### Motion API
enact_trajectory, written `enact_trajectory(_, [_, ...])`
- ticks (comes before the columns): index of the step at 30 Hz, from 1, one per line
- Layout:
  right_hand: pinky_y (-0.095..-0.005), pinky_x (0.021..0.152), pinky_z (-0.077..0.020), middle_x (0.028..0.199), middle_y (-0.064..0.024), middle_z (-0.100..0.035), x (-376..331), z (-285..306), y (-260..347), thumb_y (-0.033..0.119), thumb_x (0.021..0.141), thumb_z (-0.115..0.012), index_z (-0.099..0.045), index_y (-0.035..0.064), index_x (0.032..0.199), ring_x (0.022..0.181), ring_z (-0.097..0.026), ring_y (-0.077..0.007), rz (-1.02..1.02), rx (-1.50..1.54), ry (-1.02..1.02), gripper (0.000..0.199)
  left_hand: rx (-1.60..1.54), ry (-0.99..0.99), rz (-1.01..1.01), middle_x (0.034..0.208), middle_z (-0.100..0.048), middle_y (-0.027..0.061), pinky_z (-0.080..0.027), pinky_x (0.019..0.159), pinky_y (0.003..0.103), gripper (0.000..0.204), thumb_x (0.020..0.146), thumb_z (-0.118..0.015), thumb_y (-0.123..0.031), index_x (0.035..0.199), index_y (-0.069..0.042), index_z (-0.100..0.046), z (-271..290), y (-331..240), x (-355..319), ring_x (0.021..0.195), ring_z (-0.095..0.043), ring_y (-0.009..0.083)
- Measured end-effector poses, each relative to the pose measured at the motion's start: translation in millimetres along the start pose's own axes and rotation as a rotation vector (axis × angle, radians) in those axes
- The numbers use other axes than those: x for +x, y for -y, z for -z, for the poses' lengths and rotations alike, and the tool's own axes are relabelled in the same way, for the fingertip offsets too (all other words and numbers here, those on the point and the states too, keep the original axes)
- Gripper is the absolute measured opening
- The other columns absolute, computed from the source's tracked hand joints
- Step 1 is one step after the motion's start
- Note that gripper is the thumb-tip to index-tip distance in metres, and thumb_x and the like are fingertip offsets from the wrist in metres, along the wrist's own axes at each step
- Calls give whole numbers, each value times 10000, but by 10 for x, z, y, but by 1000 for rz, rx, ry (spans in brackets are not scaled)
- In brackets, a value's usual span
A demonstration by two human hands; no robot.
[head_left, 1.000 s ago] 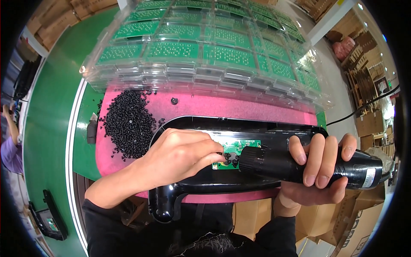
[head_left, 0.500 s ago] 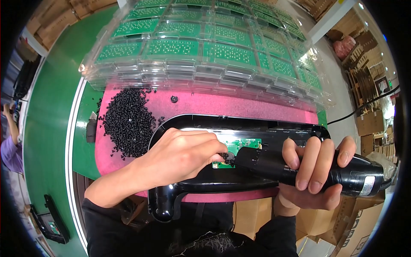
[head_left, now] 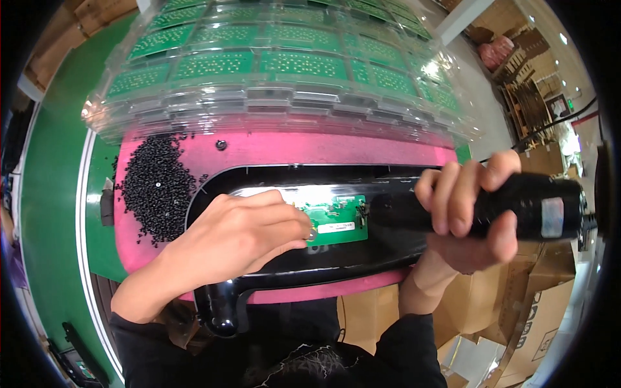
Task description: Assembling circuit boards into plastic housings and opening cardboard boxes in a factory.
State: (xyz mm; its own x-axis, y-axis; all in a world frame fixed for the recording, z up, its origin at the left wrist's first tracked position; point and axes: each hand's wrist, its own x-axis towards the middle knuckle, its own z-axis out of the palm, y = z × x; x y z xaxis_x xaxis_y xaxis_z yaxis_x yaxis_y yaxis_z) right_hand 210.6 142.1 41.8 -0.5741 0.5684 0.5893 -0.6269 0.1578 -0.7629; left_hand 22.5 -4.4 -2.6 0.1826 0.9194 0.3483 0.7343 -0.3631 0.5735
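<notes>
A long black plastic housing (head_left: 336,258) lies on the pink mat, with a short arm jutting toward me at its left end. A green circuit board (head_left: 343,216) sits inside it. My left hand (head_left: 249,233) reaches over the housing, fingers curled together at the board's left edge; what they hold is hidden. My right hand (head_left: 469,210) grips a black electric screwdriver (head_left: 511,207) lying nearly level, its front end pointing left toward the board's right end. Its tip is hard to make out against the dark housing. Small black parts show at that end of the board.
A heap of small black screws (head_left: 155,187) lies on the pink mat (head_left: 310,145) at the left, with a small round black part (head_left: 221,145) nearby. Stacked clear trays (head_left: 291,97) of green boards stand behind. Cardboard boxes (head_left: 479,304) are at the lower right.
The view has shifted, moving the scene leftward. My left fingers have drawn back toward the board's left edge; the black screws at their tips no longer show. The screwdriver has risen and moved back, uncovering more board.
</notes>
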Motion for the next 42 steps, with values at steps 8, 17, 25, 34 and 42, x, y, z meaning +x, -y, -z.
enact_trajectory(8, [-271, 474, -330, 542, -2, -441, 33, -3, -69, 317, 814, -593, -406, 69, 966, 441, -401, -107, -109, -134, -44, 345, -39, 102, 72, 999, -647, 21, -505, 594, 319, 80, 821, -628, -119, 860, -56, -598, -60, 9, -20, 798, -633, 216])
enact_trajectory(17, [-257, 454, -319, 536, 3, -429, 26, -44, -95, 309, 809, -597, -404, 67, 948, 436, -394, -102, -139, -178, -39, 339, -46, 169, 133, 980, -622, 36, -498, 536, 352, 102, 846, -590, -110, 915, -36, -581, -7, -25, 2, 731, -634, 257])
enact_trajectory(25, [-248, 458, -313, 541, 27, -434, 49, -19, -148, 319, 785, -635, -424, 58, 940, 439, -402, -88, -218, -66, 108, 369, -5, 178, 191, 1027, -656, 3, -479, 539, 329, 85, 836, -620, -130, 836, -48, -594, 6, -50, 6, 681, -641, 247])
enact_trajectory(34, [-255, 453, -316, 541, 17, -427, -4, -68, -148, 347, 797, -628, -421, 76, 972, 415, -385, -91, -142, -34, 56, 383, -52, 128, 155, 961, -667, 31, -501, 579, 333, 98, 832, -626, -141, 875, -53, -635, -2, -26, 2, 730, -644, 244])
enact_trajectory(42, [-253, 594, -353, 632, 25, -455, -78, -216, -84, 249, 887, -564, -396, 100, 990, 504, -426, -71, -11, 471, -63, 247, -102, -35, 56, 840, -690, 64, -548, 607, 299, 123, 766, -713, -138, 817, -30, -681, -8, 43, 9, 704, -669, 223])
